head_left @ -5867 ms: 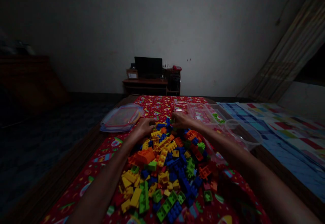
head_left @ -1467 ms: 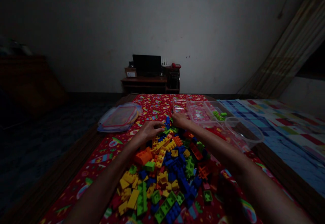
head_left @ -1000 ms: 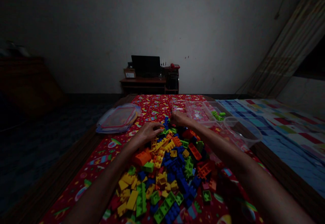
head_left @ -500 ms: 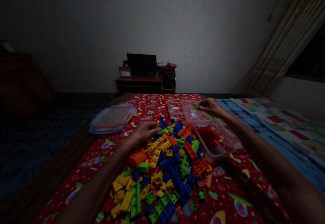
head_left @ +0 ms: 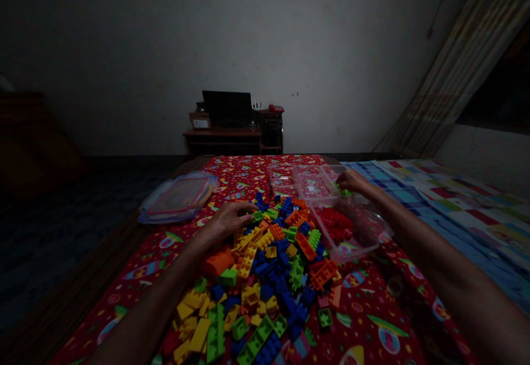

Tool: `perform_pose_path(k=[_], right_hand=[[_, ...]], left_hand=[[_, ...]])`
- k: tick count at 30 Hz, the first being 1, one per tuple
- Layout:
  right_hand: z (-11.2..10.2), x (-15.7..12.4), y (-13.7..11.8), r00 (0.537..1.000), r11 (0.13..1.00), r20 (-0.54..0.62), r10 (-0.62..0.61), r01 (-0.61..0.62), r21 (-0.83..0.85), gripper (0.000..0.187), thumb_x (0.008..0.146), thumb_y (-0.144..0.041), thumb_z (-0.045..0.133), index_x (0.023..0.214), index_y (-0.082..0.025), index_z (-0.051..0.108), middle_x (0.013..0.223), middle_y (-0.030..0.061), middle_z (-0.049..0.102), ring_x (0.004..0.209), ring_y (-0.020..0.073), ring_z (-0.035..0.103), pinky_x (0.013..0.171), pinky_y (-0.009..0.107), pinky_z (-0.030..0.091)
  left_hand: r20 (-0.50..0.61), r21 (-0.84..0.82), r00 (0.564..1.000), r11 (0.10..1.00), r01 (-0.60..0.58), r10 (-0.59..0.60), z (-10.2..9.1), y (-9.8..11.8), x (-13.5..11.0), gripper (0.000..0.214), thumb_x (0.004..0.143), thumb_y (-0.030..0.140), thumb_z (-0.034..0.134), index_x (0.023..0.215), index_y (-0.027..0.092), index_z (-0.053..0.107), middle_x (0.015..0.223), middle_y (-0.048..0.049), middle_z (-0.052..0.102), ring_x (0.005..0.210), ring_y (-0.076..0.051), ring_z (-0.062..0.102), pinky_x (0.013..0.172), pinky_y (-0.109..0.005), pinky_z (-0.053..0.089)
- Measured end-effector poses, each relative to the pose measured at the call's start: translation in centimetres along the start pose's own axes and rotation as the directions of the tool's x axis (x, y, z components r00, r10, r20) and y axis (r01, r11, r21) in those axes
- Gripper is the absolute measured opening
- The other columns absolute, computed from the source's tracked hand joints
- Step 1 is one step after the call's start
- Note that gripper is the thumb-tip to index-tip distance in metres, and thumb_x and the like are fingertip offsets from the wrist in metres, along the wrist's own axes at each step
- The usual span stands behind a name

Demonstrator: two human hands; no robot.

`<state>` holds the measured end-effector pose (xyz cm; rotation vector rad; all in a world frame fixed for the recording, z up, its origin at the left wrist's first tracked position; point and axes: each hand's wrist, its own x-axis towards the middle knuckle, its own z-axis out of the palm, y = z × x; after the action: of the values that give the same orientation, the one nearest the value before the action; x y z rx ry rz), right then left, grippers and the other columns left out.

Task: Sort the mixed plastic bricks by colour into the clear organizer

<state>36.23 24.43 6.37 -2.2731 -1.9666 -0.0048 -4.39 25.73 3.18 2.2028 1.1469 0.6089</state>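
The left hand [head_left: 227,220] lies loosely spread on the brick pile [head_left: 265,276], fingertips touching a green brick [head_left: 258,216], while the right hand [head_left: 351,180], grip impossible to tell, sits over green bricks [head_left: 343,191] in a clear container [head_left: 310,184].

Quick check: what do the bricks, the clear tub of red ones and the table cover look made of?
Bricks: likely hard moulded plastic, with solid bright colours and crisp studs. Tub: thin clear plastic; the red bricks show through its wall. Cover: printed cloth or vinyl with a busy pattern; the dim light leaves it open.
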Motion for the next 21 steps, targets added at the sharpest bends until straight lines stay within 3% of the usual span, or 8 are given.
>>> perform_pose_path(k=[3, 7, 10, 13, 15, 18, 21], right_hand=[[-0.1, 0.3, -0.2, 1.0, 1.0, 0.021, 0.019, -0.019, 0.012, 0.033, 0.066, -0.008, 0.052, 0.09, -0.009, 0.075, 0.075, 0.0078, 0.072, 0.066, 0.0155, 0.064, 0.056, 0.019, 0.041], [-0.6, 0.5, 0.0, 0.994, 0.997, -0.078, 0.074, -0.074, 0.01, 0.052, 0.067, -0.006, 0.049, 0.116, -0.01, 0.066, 0.096, 0.0124, 0.072, 0.081, 0.019, 0.066, 0.065, 0.021, 0.045], [-1.1, 0.4, -0.4, 0.989, 0.997, -0.125, 0.082, -0.08, 0.024, 0.048, 0.072, -0.008, 0.047, 0.116, -0.012, 0.066, 0.098, 0.0121, 0.072, 0.086, 0.0194, 0.066, 0.068, 0.021, 0.046], [-1.5, -0.2, -2.6, 0.992, 0.991, -0.127, 0.003, 0.014, 0.132, 0.04, 0.078, -0.01, 0.046, 0.111, -0.01, 0.067, 0.091, 0.0111, 0.073, 0.081, 0.0176, 0.067, 0.067, 0.021, 0.046], [-1.5, -1.4, -5.2, 0.985, 0.958, -0.113, -0.133, 0.157, 0.241, 0.035, 0.083, -0.013, 0.046, 0.109, -0.01, 0.067, 0.088, 0.0104, 0.073, 0.077, 0.0156, 0.066, 0.066, 0.021, 0.046], [-1.1, -4.5, -10.4, 0.9, 0.831, -0.121, -0.419, 0.434, 0.347, 0.033, 0.09, -0.024, 0.045, 0.114, -0.012, 0.064, 0.09, 0.0101, 0.072, 0.074, 0.0141, 0.063, 0.064, 0.022, 0.044], [-0.1, -8.0, -15.4, 0.715, 0.655, -0.135, -0.686, 0.688, 0.314, 0.039, 0.09, -0.029, 0.049, 0.127, -0.02, 0.055, 0.096, 0.008, 0.069, 0.074, 0.0133, 0.06, 0.064, 0.023, 0.041]], left_hand=[[0.006, 0.012, 1.0, 1.0, -0.006, 0.006, -0.1, 0.2, -0.1, 0.039, 0.067, 0.041, 0.058, 0.096, 0.021, 0.074, 0.094, -0.0041, 0.075, 0.083, -0.024, 0.067, 0.073, -0.03, 0.051], [0.008, 0.033, 1.0, 0.999, -0.015, 0.015, -0.2, 0.1, 0.0, 0.039, 0.068, 0.043, 0.057, 0.096, 0.021, 0.074, 0.095, -0.0044, 0.074, 0.085, -0.024, 0.067, 0.073, -0.029, 0.051], [0.005, 0.047, 1.0, 0.999, -0.008, 0.008, -0.1, 0.0, 0.1, 0.038, 0.068, 0.041, 0.057, 0.096, 0.021, 0.073, 0.094, -0.0043, 0.074, 0.085, -0.024, 0.068, 0.074, -0.029, 0.051], [-0.031, 0.025, 0.999, 1.0, -0.014, 0.014, 0.0, 0.1, 0.2, 0.042, 0.068, 0.041, 0.056, 0.1, 0.018, 0.072, 0.095, -0.0061, 0.074, 0.085, -0.025, 0.068, 0.076, -0.03, 0.052], [-0.05, -0.016, 0.998, 0.999, -0.031, 0.03, 0.2, 0.2, 0.2, 0.046, 0.069, 0.043, 0.057, 0.104, 0.017, 0.07, 0.097, -0.0072, 0.073, 0.087, -0.025, 0.068, 0.077, -0.032, 0.052], [-0.045, -0.078, 0.997, 0.995, -0.064, 0.061, 0.5, 0.6, 0.0, 0.048, 0.07, 0.046, 0.058, 0.108, 0.017, 0.067, 0.096, -0.0068, 0.073, 0.087, -0.025, 0.067, 0.075, -0.033, 0.052], [-0.043, -0.138, 0.996, 0.987, -0.083, 0.078, 0.9, 1.1, -0.1, 0.044, 0.07, 0.041, 0.058, 0.107, 0.018, 0.065, 0.088, -0.0047, 0.073, 0.082, -0.023, 0.067, 0.071, -0.031, 0.053]])
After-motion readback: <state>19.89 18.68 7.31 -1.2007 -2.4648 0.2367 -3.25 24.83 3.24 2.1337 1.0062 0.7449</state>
